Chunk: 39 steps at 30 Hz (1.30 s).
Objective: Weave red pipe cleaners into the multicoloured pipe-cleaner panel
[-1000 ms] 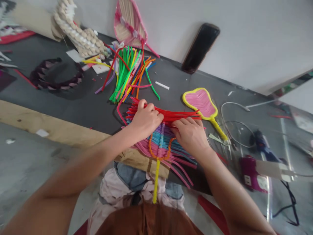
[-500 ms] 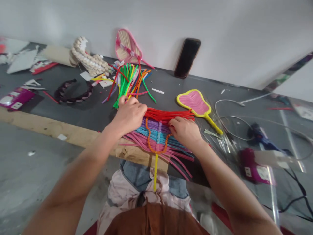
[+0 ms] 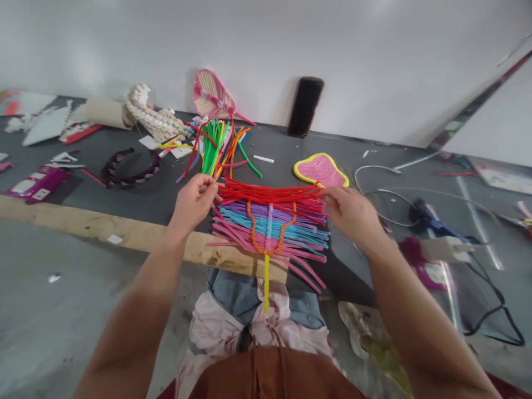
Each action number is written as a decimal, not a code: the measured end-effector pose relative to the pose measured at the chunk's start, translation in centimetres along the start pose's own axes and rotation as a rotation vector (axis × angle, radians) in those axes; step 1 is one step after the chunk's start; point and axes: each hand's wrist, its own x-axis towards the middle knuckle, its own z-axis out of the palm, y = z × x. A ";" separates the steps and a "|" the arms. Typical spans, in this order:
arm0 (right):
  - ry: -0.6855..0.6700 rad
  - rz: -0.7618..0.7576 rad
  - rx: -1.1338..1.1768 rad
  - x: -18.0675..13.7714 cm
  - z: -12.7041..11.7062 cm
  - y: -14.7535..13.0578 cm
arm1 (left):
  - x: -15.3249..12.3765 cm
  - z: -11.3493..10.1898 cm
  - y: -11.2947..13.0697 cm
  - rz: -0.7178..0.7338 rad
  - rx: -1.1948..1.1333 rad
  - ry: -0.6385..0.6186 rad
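My left hand (image 3: 194,202) is closed in a pinch at the left ends of the red pipe cleaners (image 3: 270,193). At their right ends, the fingers of my right hand (image 3: 353,213) are pinched together too. Below the red ones, rows of purple pipe cleaners (image 3: 260,211), blue pipe cleaners (image 3: 241,223) and pink pipe cleaners (image 3: 236,237) lie crosswise. An orange twisted outline (image 3: 254,228) curves over these rows, with a pale braided strip (image 3: 269,224) down the middle. A yellow stem (image 3: 266,282) hangs from its bottom over the table edge.
Behind my left hand lies a bundle of green and mixed pipe cleaners (image 3: 214,147). A pink fan with yellow rim (image 3: 322,169), a phone (image 3: 305,108) against the wall, a dark braided hoop (image 3: 131,172) and coiled wire (image 3: 386,216) surround the work.
Both hands have moved outward to the two ends of the red pipe cleaners, uncovering more of the coloured rows. The camera view has shifted slightly.
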 end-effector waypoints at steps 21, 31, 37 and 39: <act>-0.023 0.199 0.724 2.6 0.2 -2.4 | -0.7 3.4 -0.6 -0.094 -0.515 -0.030; -0.026 0.254 1.009 3.3 2.1 -1.8 | -0.7 3.1 -0.2 -0.040 -0.376 -0.224; -0.116 0.280 1.154 2.8 4.9 -1.9 | -0.1 3.4 -0.1 -0.033 -0.288 -0.269; -0.183 0.220 1.004 2.7 5.1 -1.8 | 0.0 3.4 0.0 0.014 -0.168 -0.282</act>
